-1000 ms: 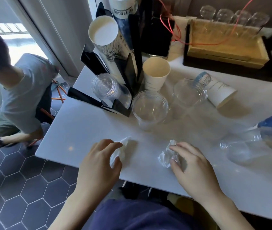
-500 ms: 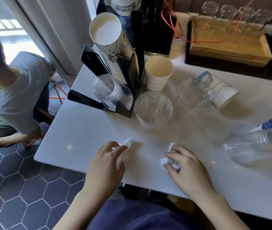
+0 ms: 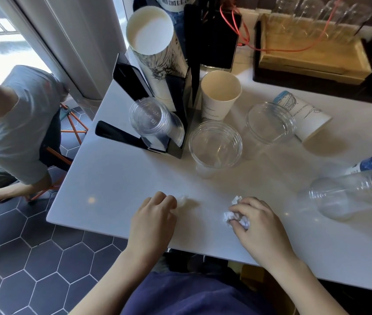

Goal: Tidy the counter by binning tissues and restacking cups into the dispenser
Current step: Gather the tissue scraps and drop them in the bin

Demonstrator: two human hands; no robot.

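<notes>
Head view: white counter (image 3: 116, 178), black dispenser (image 3: 180, 92) at far left holding cup stacks, loose cups (image 3: 215, 147) just right of it. Near edge: left hand (image 3: 153, 220) curls over one tissue (image 3: 183, 200); right hand (image 3: 260, 226) pinches another tissue (image 3: 231, 216).

**Daylight from the left, soft focus at the edges**

Strong daylight came through the window (image 3: 1, 39) at upper left, which was blown out to near white. It lit the white counter (image 3: 116, 183) brightly, and a small glare spot sat on it near the front edge. Shadows fell to the right of the upright paper cup (image 3: 220, 96) and the tissues (soft-edged, warm-toned). The wide lens bowed the counter edges and floor tiles (image 3: 21, 264). The far right blurred, and fine detail looked smeared throughout.
</notes>
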